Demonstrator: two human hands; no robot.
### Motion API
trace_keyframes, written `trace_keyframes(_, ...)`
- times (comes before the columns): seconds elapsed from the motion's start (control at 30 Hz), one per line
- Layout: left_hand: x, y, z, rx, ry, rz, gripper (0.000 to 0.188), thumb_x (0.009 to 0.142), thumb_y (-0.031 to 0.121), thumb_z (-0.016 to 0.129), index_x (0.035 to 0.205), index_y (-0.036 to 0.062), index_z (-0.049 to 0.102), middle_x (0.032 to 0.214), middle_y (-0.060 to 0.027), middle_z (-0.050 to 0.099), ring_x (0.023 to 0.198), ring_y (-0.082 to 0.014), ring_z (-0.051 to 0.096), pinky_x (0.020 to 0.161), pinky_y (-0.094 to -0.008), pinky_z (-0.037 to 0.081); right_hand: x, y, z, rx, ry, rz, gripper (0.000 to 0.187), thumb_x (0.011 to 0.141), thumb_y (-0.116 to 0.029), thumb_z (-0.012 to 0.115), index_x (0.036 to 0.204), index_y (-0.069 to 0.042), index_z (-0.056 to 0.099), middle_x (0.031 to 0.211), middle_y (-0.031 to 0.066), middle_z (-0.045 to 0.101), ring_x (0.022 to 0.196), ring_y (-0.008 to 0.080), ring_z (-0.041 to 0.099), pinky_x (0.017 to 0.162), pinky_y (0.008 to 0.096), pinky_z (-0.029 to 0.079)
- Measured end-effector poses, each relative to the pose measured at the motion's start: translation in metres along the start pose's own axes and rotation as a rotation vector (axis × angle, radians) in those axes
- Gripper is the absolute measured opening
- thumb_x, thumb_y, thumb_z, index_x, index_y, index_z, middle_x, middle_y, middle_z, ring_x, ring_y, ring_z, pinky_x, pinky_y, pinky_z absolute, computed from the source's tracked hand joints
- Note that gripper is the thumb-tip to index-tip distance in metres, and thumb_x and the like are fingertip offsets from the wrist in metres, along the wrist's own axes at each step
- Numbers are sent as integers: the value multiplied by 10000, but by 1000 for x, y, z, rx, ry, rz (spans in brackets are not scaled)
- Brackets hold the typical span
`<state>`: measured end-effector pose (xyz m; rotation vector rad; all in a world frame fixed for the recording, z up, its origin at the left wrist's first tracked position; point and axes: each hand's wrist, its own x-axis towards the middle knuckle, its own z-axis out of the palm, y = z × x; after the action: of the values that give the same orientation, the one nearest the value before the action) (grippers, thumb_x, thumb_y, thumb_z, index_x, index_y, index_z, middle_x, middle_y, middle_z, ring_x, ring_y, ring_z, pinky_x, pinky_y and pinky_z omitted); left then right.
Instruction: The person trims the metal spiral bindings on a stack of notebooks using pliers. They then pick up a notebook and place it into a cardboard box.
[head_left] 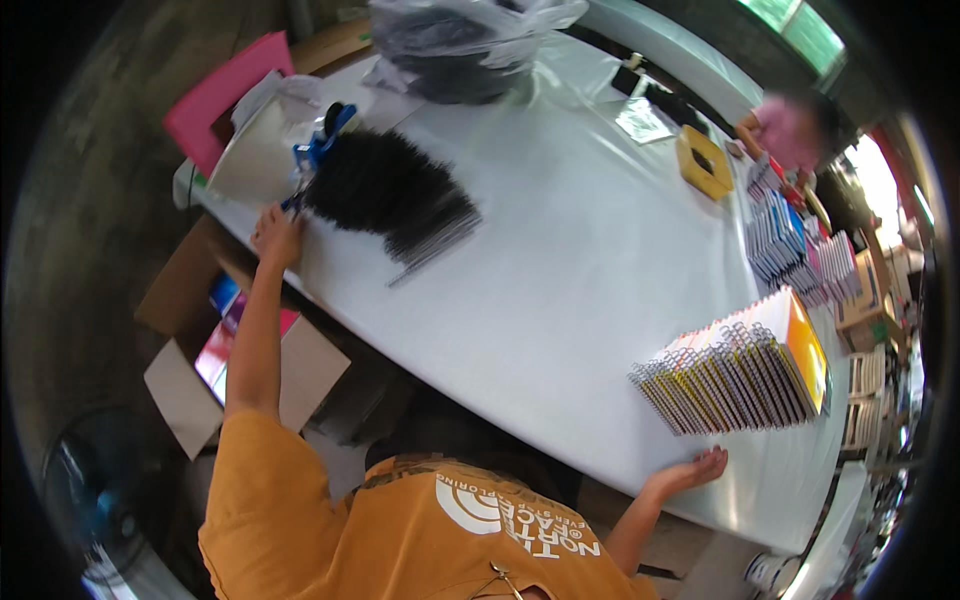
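Observation:
My left hand (277, 238) reaches to the table's left edge, its fingers closed at a small blue-handled hand tool (293, 201) that looks like pliers. Just beyond it lies a thick heap of black binding coils (385, 190), their ends fanned toward the middle of the table. My right hand (697, 468) is palm up with fingers stretched out, at the near edge of the table and holding nothing. Past its fingertips stands a row of spiral-bound notebooks (735, 375) with orange covers, their wire-like coils facing me.
A clear plastic bag of dark material (455, 50) sits at the back. A yellow tray (703, 165) and stacked notebooks (780, 240) are by another person (790, 135) at far right. Left are a pink chair (215, 105), a white container (262, 150) and an open carton (185, 395).

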<state>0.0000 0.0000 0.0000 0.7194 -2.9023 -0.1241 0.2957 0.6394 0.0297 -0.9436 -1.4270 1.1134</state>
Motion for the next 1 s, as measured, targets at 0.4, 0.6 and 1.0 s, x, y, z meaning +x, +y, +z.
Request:
trace_keyframes(0.4, -178, 170, -71, -1907, -528, 144, 277, 919, 291, 516, 1096, 78, 534, 828, 9, 503, 762, -90, 495, 632, -221, 379, -15, 34, 23, 335, -173, 241, 765, 924, -592, 325, 1413, -13, 225, 1461, 131, 252, 1347, 222, 230, 1102, 356, 164)
trace_keyframes(0.6, -288, 337, -49, -1397, -1266, 469, 447, 948, 385, 452, 1142, -16, 486, 1155, -122, 558, 1035, -197, 550, 875, -321, 432, -13, 41, 21, 351, -245, 252, 883, 903, -650, 271, 1419, 54, 139, 1485, 179, 189, 1367, 244, 198, 1111, 338, 122)
trace_keyframes(1.0, -300, 406, 7, -1367, -1599, 681, 320, 925, 183, 431, 1149, -19, 537, 1113, -111, 588, 1009, -223, 558, 886, -337, 450, -44, 18, 35, 218, -192, 102, 544, 978, -425, 355, 1222, 37, 509, 1165, 119, 568, 1079, 189, 493, 959, 331, 366)
